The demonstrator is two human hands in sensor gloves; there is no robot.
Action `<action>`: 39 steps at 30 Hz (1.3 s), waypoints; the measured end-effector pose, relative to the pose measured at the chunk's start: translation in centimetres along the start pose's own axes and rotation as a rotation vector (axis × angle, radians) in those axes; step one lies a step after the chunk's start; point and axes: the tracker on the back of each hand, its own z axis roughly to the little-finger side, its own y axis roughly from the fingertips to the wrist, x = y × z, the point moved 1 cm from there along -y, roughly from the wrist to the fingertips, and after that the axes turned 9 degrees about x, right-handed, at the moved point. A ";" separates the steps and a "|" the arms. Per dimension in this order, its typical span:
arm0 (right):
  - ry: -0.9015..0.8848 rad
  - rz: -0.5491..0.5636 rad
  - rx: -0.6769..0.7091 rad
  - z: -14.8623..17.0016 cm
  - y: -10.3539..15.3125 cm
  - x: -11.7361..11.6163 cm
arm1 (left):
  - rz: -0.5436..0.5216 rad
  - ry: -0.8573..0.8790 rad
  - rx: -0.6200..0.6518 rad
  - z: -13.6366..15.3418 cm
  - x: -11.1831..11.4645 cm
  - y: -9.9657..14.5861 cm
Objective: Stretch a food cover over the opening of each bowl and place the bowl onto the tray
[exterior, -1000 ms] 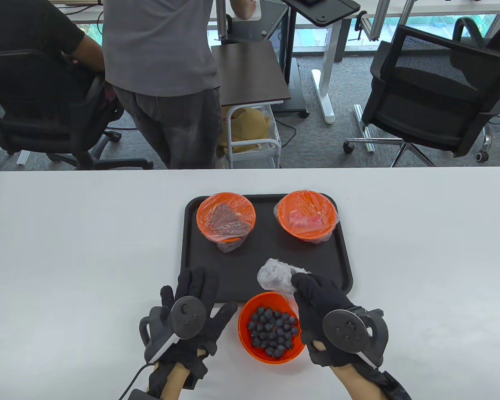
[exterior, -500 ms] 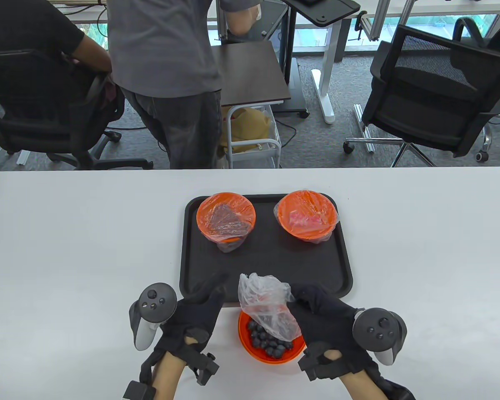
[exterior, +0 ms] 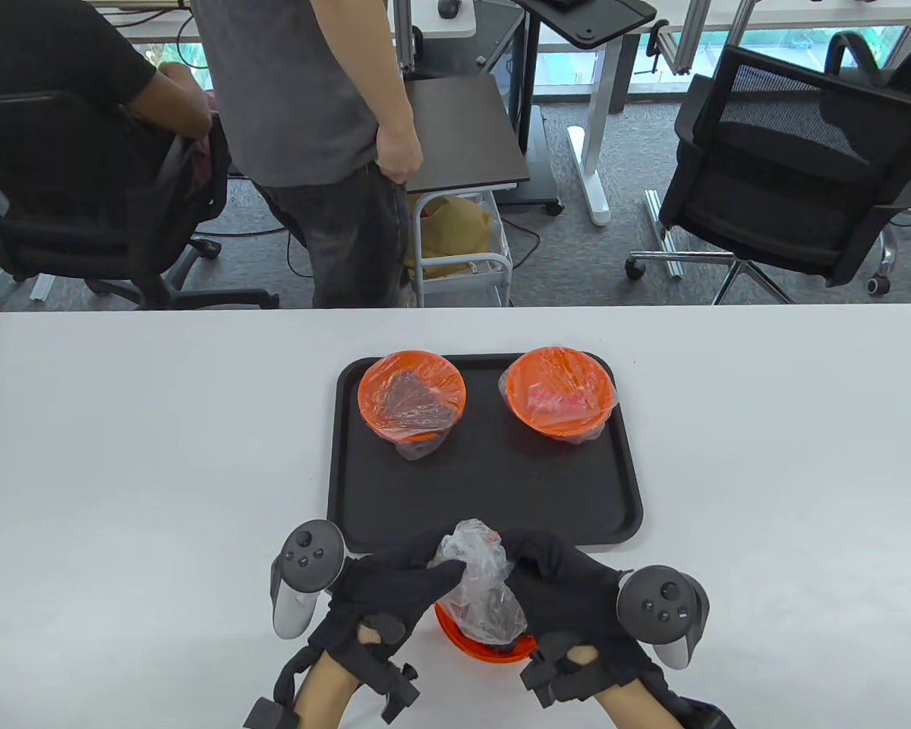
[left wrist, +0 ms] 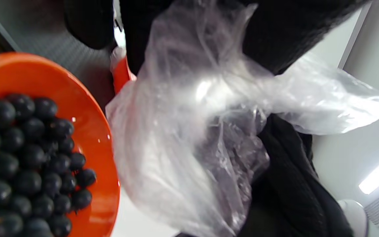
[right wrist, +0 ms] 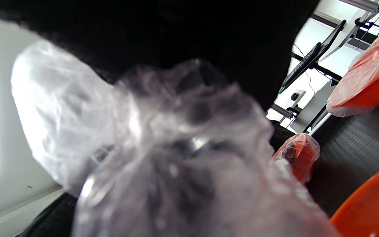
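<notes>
An orange bowl of blueberries (exterior: 486, 647) stands on the white table just in front of the black tray (exterior: 486, 493); the left wrist view shows its berries (left wrist: 25, 158). Above it hangs a crumpled clear plastic food cover (exterior: 480, 588). My left hand (exterior: 402, 581) grips the cover from the left and my right hand (exterior: 550, 569) grips it from the right. The cover (left wrist: 209, 131) fills the left wrist view and the cover (right wrist: 163, 158) blurs most of the right wrist view. Two orange bowls wrapped in plastic, one left (exterior: 411, 399) and one right (exterior: 560, 391), sit at the tray's far side.
Beyond the table's far edge a person stands (exterior: 319, 137) and another sits in a chair (exterior: 68, 152). An empty office chair (exterior: 789, 175) and a small white cart (exterior: 459, 250) are behind the table.
My left hand came in from the left and took hold of the cover beside my right hand. Both hands drew the cover down over the blueberry bowl. The standing person shifted right.
</notes>
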 end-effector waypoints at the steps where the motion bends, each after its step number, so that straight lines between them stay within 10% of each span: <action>1: -0.002 -0.007 -0.007 0.1 0.0 -0.1 | -0.021 -0.006 0.000 0.0 -0.2 0.1; 6: -0.009 -0.172 -0.077 0.8 -0.2 0.2 | -0.114 0.013 -0.005 -0.2 -1.6 0.7; 14: -0.078 0.078 -0.142 2.2 -0.4 3.6 | -0.061 -0.135 -0.005 -1.7 -2.5 1.2; 25: 0.117 -0.420 0.089 -0.5 -1.4 -3.0 | 0.130 -0.442 -0.025 -3.4 1.2 0.2; 31: 0.236 -0.230 0.064 -0.3 -0.9 -2.1 | 0.142 -0.261 -0.007 -3.0 0.4 0.8; 39: -0.151 -0.092 -0.007 1.1 -0.5 -0.4 | -0.083 -0.097 -0.027 -1.1 -2.8 2.0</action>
